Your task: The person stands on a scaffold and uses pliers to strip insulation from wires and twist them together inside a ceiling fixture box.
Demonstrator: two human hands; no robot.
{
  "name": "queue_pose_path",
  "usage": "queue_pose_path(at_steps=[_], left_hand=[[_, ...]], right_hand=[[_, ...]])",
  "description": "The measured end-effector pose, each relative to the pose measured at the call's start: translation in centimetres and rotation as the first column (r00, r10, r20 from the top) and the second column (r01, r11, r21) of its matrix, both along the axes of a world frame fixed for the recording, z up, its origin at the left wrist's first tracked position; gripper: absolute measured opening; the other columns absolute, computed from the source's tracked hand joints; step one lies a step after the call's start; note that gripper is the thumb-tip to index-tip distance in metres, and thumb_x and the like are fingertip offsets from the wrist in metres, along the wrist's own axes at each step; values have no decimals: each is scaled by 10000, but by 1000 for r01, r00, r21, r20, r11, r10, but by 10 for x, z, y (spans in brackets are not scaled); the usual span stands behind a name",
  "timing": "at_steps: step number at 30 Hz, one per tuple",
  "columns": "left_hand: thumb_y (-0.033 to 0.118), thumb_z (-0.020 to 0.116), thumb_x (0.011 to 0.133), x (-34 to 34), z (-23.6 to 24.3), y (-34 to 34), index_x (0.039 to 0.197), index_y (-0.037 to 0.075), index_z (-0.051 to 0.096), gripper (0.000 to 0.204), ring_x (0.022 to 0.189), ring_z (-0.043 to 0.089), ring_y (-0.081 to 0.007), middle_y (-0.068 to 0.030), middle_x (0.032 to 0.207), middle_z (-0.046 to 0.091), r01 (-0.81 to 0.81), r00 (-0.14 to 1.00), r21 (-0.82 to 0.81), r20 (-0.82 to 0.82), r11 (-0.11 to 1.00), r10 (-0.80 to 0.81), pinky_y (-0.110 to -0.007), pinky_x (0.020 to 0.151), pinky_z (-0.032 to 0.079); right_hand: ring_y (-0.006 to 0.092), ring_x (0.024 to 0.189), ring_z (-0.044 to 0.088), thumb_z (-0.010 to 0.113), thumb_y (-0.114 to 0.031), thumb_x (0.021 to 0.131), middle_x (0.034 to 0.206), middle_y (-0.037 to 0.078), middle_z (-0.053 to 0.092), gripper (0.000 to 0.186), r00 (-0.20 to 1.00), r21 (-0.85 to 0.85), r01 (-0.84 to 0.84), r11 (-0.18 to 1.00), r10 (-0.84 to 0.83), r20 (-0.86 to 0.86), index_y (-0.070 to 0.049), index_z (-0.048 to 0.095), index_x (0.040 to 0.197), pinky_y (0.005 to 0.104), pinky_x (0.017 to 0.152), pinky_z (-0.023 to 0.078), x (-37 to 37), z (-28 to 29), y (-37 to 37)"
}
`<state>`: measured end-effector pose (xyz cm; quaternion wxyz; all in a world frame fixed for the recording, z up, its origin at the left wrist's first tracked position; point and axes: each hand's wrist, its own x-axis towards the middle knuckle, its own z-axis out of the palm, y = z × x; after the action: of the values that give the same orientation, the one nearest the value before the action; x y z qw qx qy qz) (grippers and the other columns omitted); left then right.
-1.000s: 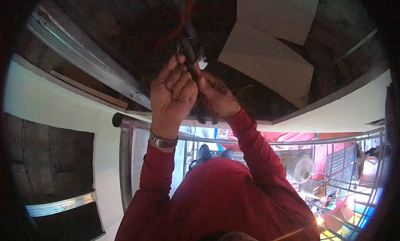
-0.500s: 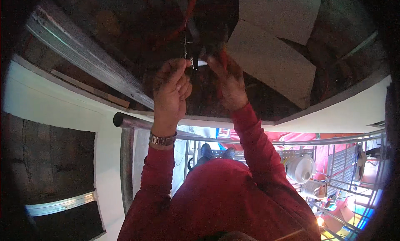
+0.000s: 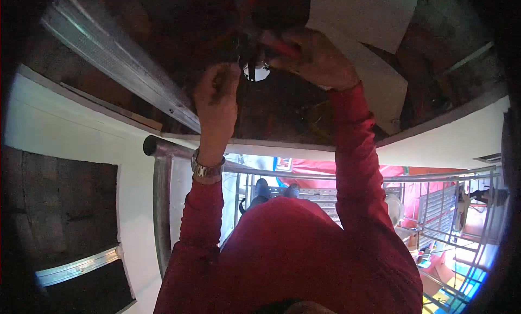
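At the upper centre of the frame, the bare right hand (image 3: 321, 56) is closing around a blurred red, elongated object (image 3: 281, 44), which is sticking out from the fingers toward the left. Just left of and below that object, a narrow dark strip (image 3: 252, 59) is hanging in front of a small bright white patch (image 3: 261, 74). Beside the strip, a thin, pale, twisted wire (image 3: 238, 53) is running down toward the bare left hand (image 3: 218, 89), ending close above its fingertips. The left hand is curling its fingers inward, lower and further left than the right; shadow is hiding its fingertips, so I cannot tell whether they are pinching the wire. A silver metal-banded watch (image 3: 208, 167) is circling the left wrist. Across the upper left, a long grey ribbed metal channel (image 3: 125, 64) is slanting down toward the left forearm. At the upper right, flat grey-beige panels (image 3: 361, 13) are spreading behind the right hand. Toward the lower right, thin metal rails (image 3: 434, 232) are crossing over bright, colourful clutter.
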<state>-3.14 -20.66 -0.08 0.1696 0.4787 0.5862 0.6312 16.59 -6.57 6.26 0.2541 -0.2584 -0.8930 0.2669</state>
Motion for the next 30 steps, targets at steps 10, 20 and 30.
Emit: queue_pose_path(at_steps=[10, 20, 30], left_hand=[[351, 710, 989, 2, -27, 15, 1125, 71, 690, 313, 692, 506, -43, 7, 895, 650, 60, 997, -17, 43, 998, -60, -246, 563, 419], [306, 727, 980, 9, -20, 9, 1105, 89, 702, 251, 646, 476, 6, 33, 894, 667, 97, 994, 101, 48, 990, -103, -196, 501, 342], [200, 708, 980, 7, -11, 8, 1036, 73, 716, 139, 706, 495, -37, 26, 904, 656, 257, 827, 156, 474, 954, -301, -248, 627, 412]], right_hand=[[301, 943, 683, 761, -407, 875, 1048, 152, 708, 386, 940, 141, -70, 988, 18, 339, -87, 726, 1088, 456, 836, 529, -14, -104, -8], [311, 1086, 660, 691, -232, 930, 1186, 122, 667, 291, 967, 471, 146, 870, -227, 118, -128, 711, 1200, 445, 894, 554, -28, -73, 12], [267, 1192, 618, 688, -117, 884, 1213, 67, 658, 258, 856, 774, -438, 457, -49, 514, -118, 705, 1141, 408, 1029, 535, -73, 35, 30]])
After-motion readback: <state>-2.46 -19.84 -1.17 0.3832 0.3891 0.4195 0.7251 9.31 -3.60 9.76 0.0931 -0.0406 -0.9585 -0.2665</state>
